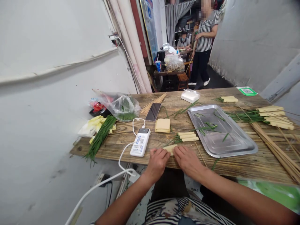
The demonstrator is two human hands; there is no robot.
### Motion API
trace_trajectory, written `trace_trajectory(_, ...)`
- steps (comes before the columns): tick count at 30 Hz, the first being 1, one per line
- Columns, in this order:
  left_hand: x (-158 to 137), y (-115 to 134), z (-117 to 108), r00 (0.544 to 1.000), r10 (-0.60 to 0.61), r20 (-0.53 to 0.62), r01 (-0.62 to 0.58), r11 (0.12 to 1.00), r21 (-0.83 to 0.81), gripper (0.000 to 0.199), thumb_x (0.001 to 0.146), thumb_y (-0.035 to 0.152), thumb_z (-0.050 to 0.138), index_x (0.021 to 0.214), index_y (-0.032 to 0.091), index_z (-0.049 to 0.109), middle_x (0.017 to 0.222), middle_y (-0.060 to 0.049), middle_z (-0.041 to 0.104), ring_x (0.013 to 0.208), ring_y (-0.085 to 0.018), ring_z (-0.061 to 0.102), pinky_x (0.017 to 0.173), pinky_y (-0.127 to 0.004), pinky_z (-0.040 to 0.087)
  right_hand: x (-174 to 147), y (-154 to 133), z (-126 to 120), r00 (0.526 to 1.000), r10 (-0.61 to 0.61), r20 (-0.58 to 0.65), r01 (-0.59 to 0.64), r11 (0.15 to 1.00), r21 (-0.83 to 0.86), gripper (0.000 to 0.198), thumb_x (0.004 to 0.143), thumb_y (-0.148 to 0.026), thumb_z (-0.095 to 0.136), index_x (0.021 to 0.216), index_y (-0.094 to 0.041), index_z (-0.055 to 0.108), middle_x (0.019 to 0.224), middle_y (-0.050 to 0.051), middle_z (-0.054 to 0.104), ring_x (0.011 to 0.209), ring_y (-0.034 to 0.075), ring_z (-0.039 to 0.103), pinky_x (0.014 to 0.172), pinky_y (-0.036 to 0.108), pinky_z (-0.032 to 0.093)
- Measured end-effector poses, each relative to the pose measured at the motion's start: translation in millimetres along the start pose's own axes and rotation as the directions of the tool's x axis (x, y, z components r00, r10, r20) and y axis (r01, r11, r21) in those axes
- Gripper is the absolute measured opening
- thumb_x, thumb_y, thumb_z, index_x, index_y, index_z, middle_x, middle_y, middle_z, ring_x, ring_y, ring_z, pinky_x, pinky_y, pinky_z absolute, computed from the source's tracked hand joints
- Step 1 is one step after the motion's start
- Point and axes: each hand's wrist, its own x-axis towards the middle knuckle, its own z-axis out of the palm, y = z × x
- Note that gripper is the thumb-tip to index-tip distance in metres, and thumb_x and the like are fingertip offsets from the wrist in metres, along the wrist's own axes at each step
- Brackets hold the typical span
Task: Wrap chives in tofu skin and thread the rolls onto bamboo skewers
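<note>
Both my hands grip one pale tofu-skin roll (170, 150) at the front edge of the table, with green stalks sticking out at its left end. My left hand (157, 159) has its fingers closed round the left end. On the right end, the fingers of my right hand (187, 158) press down together. Just beyond lie several finished-looking rolls (187, 137) with chives inside, side by side. A stack of square tofu sheets (162, 125) sits behind them. At the left a bundle of chives (100, 137) hangs over the table edge.
A metal tray (243, 150) with chive scraps stands right of my hands. Bamboo skewers (274, 150) and more rolls (276, 116) lie at the right. A white power bank (140, 143), a phone (153, 112) and a plastic bag (124, 107) are at the left. A person (203, 40) stands beyond.
</note>
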Motion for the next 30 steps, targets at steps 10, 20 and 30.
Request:
trace_trajectory(10,1,2,0,1.0,-0.022,0.005,0.022,1.0,0.005,0.018,0.092,0.016,0.046,0.101,0.02,0.061,0.089,-0.003,0.065,0.088,-0.019,0.054,0.081,-0.038,0.03,-14,-13,13,0.999,0.038,-0.033,-0.038,0.999,0.01,0.037,0.091,-0.017,0.043,0.125,-0.007,0.056,0.125,0.014,0.06,0.119,0.026,0.051,0.102,0.041,0.04)
trace_trajectory(20,-16,32,5,0.99,-0.138,-0.015,0.139,0.971,0.193,0.053,0.093,0.045,0.038,0.132,0.009,0.046,0.134,-0.017,0.052,0.128,-0.028,0.042,0.11,-0.052,0.014,-7,-10,7,0.999,0.035,0.036,-0.036,0.999,0.02,0.047,0.085,-0.021,0.05,0.128,-0.002,0.052,0.133,0.02,0.052,0.127,0.028,0.044,0.107,0.041,0.035)
trace_trajectory(30,-7,31,-2,0.974,-0.19,0.123,0.157,0.958,0.239,0.068,0.09,0.055,0.035,0.136,0.005,0.04,0.139,-0.021,0.045,0.134,-0.031,0.036,0.113,-0.058,0.009,-4,0,10,0.998,0.037,0.056,-0.039,0.999,0.03,0.052,0.086,-0.029,0.051,0.13,-0.001,0.051,0.136,0.02,0.049,0.129,0.029,0.042,0.109,0.041,0.032)
